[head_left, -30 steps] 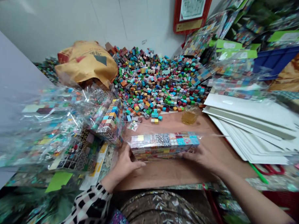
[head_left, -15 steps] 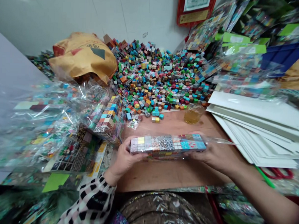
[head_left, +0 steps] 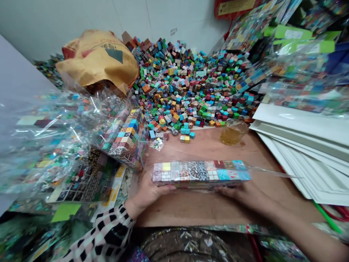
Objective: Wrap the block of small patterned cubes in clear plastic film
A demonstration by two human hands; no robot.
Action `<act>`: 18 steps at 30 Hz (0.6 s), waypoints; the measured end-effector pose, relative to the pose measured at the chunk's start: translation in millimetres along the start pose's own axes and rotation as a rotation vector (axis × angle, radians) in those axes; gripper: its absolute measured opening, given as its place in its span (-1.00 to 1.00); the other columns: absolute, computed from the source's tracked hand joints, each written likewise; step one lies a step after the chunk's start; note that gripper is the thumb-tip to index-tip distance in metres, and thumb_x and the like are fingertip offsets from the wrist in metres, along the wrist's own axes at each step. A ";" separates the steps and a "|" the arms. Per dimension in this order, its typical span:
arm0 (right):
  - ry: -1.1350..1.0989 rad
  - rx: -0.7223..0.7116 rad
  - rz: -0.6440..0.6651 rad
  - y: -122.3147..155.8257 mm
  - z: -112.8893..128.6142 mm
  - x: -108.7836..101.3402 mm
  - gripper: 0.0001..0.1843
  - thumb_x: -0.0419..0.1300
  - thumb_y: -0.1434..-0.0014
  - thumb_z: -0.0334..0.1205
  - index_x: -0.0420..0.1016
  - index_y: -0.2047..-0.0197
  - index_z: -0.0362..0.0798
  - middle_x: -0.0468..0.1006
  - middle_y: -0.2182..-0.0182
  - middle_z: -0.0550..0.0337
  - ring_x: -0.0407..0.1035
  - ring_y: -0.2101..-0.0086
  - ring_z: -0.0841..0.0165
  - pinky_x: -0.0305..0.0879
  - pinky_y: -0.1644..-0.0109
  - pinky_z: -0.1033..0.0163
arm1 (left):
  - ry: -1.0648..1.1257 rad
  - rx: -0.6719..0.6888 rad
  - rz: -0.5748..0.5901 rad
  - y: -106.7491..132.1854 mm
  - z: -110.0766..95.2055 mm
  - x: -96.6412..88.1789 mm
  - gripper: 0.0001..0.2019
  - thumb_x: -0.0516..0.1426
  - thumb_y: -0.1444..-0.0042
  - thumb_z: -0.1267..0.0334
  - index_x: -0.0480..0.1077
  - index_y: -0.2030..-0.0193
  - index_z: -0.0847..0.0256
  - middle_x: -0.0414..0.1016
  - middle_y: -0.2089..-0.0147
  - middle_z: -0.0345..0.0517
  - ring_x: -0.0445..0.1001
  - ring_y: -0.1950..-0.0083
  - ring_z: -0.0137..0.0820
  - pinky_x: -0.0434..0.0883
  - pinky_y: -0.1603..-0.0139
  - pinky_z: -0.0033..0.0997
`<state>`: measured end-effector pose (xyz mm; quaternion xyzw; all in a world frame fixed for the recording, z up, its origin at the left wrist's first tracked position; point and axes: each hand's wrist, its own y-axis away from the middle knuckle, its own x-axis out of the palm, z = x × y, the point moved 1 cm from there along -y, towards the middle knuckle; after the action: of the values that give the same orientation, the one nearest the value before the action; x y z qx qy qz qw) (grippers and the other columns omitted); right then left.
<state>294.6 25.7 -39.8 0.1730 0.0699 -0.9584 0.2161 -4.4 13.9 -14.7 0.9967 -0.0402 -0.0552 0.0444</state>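
Observation:
Both my hands hold a long flat pack of small printed cubes (head_left: pixel 200 172) wrapped in clear plastic, lifted a little above the brown table (head_left: pixel 206 206). My left hand (head_left: pixel 145 193) grips its left end from below, thumb along the front edge. Under the right end is my right hand (head_left: pixel 243 192), its fingers curled round the pack's lower edge. The clear wrapper sticks out past the right end as a loose tail (head_left: pixel 272 173).
A big heap of loose coloured cubes (head_left: pixel 187 85) fills the back of the table, beside a yellow sack (head_left: pixel 99 59). Bagged cube packs (head_left: pixel 62 142) pile up at the left. White card sheets (head_left: pixel 311 143) lie stacked at the right. A small glass of amber liquid (head_left: pixel 231 132) stands behind the pack.
The pack has come up off the table and tilted flatter toward me. My hands have shifted from its sides to under its ends.

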 end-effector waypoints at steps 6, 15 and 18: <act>0.021 -0.024 -0.003 -0.3 -10.6 3.4 -0.80 0.26 -0.11 -0.12 0.60 0.20 0.04 0.66 0.20 0.12 0.55 0.18 0.17 0.47 -0.05 -0.01 | -0.237 0.093 0.086 -2.3 10.1 -7.9 -0.56 0.40 0.20 0.08 0.54 0.16 0.23 0.60 0.05 0.04 0.53 -0.05 -0.14 0.34 -0.27 -0.04; -0.017 -0.005 -0.027 -1.7 -12.2 5.6 -0.79 0.28 -0.06 -0.14 0.56 0.20 0.01 0.66 0.21 0.10 0.55 0.21 0.18 0.51 -0.01 -0.01 | -0.288 0.019 0.159 -1.4 28.3 -10.7 -0.57 0.38 0.16 0.05 0.52 0.18 0.26 0.59 0.10 0.09 0.53 -0.04 -0.11 0.32 -0.28 0.02; -0.002 -0.008 -0.047 -0.9 -15.2 6.7 -0.77 0.29 -0.04 -0.14 0.56 0.20 0.01 0.66 0.23 0.09 0.55 0.22 0.16 0.51 -0.01 -0.03 | -0.292 0.020 0.176 -0.4 27.0 -9.8 -0.54 0.35 0.12 0.04 0.51 0.10 0.27 0.60 0.09 0.09 0.56 0.02 -0.13 0.41 -0.19 -0.02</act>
<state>293.1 27.1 -56.3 0.1694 0.0774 -0.9631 0.1944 -17.1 12.9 -40.4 0.9711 -0.1339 -0.1947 0.0328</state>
